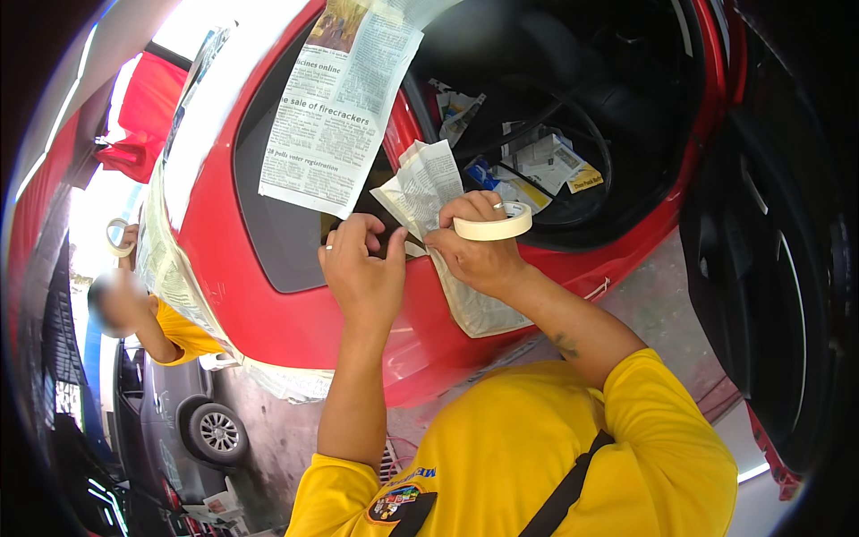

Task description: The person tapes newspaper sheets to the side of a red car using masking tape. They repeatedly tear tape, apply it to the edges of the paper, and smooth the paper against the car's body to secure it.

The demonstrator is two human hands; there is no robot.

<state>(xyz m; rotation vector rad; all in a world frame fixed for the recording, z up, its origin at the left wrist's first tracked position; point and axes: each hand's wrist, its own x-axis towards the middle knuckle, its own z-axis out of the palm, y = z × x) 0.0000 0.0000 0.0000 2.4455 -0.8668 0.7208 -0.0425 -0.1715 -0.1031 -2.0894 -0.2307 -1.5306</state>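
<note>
My right hand is closed around a cream roll of masking tape, and its fingertips pinch the edge of a newspaper piece. That paper hangs over the pillar and sill of a red car body. Just to the left, my left hand is raised with bent fingers, its thumb apart from the index finger; I see nothing held in it. Its fingertips are near the lower end of a long newspaper sheet, which covers part of the dark side window.
An open black car door stands at the right. Paper and packets lie inside the doorway. At the left, another person in a yellow shirt holds a tape roll. A grey car is parked behind.
</note>
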